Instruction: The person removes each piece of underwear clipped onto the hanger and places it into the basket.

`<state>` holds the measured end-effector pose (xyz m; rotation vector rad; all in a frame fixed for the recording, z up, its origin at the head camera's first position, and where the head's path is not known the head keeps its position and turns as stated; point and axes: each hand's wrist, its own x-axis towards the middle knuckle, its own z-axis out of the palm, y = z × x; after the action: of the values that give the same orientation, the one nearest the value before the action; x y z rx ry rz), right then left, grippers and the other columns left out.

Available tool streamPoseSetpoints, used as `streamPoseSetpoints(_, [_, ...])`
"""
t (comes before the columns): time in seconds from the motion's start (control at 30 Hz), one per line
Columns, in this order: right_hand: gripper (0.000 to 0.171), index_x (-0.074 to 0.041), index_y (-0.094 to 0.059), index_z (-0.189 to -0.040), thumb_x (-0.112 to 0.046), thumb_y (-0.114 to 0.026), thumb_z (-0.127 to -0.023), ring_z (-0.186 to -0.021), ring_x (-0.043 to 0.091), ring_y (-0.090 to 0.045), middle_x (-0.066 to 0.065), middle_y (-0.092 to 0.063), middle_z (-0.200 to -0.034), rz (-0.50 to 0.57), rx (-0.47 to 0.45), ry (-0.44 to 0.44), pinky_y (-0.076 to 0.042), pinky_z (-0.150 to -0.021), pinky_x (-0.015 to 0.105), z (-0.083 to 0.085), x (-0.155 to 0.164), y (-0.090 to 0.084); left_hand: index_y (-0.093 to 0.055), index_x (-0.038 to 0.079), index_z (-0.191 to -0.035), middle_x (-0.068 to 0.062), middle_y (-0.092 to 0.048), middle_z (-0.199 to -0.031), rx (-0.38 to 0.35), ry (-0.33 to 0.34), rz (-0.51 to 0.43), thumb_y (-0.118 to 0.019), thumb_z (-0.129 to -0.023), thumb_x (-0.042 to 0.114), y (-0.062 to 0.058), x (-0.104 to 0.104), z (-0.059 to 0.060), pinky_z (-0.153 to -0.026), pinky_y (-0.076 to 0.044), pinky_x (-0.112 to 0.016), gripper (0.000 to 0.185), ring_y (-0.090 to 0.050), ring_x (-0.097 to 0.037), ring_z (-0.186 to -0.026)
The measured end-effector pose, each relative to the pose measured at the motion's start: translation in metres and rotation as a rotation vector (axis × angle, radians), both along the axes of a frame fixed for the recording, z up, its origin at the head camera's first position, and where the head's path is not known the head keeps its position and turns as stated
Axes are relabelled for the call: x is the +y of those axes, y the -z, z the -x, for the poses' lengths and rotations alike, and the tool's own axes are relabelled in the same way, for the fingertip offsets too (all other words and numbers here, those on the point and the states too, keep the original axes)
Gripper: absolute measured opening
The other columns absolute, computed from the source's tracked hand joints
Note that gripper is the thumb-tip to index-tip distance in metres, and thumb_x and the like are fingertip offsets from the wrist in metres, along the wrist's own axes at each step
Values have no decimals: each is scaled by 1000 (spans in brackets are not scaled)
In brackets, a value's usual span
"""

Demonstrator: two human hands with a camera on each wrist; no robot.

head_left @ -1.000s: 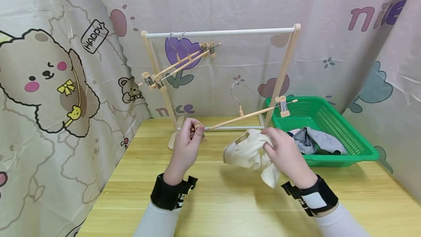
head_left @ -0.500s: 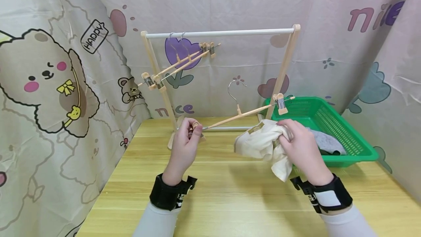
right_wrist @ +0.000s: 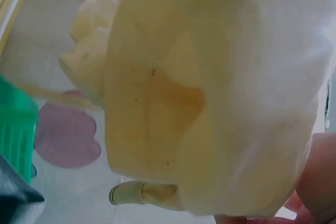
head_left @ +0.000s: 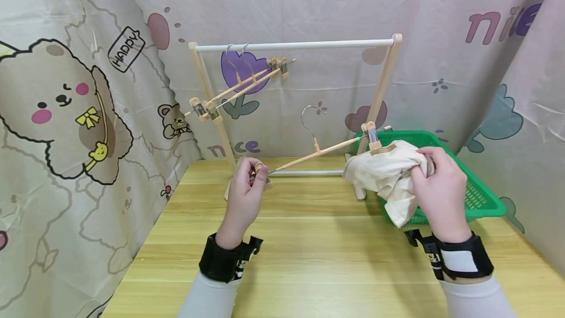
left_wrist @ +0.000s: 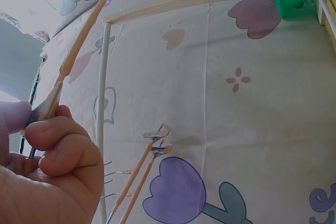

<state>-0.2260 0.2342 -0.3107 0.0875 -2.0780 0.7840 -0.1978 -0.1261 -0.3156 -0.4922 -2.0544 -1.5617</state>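
Observation:
A wooden clip hanger with a metal hook is held up slantwise in front of the rack. My left hand pinches its left end at the clip, which the fingers mostly cover; the left wrist view shows thumb and fingers gripping the hanger's end. My right hand grips a crumpled cream garment with a brown label at its edge. The garment's upper edge is right by the hanger's right clip; whether they touch I cannot tell. In the right wrist view the garment hides most of the hand.
A wooden rack with a white rail stands at the back of the table. Two bare clip hangers hang at its left. Behind my right hand is a green basket, its contents now mostly covered by garment and hand.
My right hand has carried the garment rightward and upward, close under the right clip and in front of the basket. The hanger has shifted slightly left and up; the left hand keeps its pinch.

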Motion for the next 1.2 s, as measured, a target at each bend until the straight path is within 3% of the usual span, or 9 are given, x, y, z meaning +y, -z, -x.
streamPoseSetpoints(0.23, [26,8,-66,-118,-3,-60,-96,-101,47,-60,31,-68,-111,35,-9,93,-31,-74,28,3,21,-3,-48,-2,-101,-6,-40,-91,-4,19,-3,-51,-108,9,-1,1,-1,-60,-32,-21,13,-36,-11,-63])
streamPoseSetpoints(0.47, [28,13,-63,-119,-2,-57,-96,-108,52,-54,35,-61,-113,54,-27,170,-36,-83,57,4,35,-4,-48,-2,-102,-6,-39,-91,-15,25,-7,-51,-108,8,1,2,-1,-60,-32,-22,13,-35,-11,-63])
streamPoseSetpoints(0.53, [29,13,-62,-120,-2,-55,-96,-110,52,-52,36,-58,-115,61,-47,188,-36,-83,59,5,37,-4,-48,-2,-102,-6,-40,-91,-15,21,-6,-51,-108,8,1,2,-1,-60,-32,-22,13,-36,-11,-63])
streamPoseSetpoints(0.9, [35,15,-55,-127,-4,-53,-98,-109,52,-44,36,-42,-121,66,-207,245,-43,-89,65,15,51,2,-48,-1,-102,-6,-40,-88,-22,26,-7,-51,-108,10,1,2,0,-60,-32,-22,13,-35,-11,-62])
streamPoseSetpoints(1.2, [37,14,-47,-127,-7,-57,-98,-97,49,-45,34,-32,-123,4,-369,166,-47,-79,59,28,54,16,-48,-1,-101,-6,-40,-87,-14,21,-1,-51,-108,9,0,2,-1,-60,-32,-22,13,-35,-10,-62])
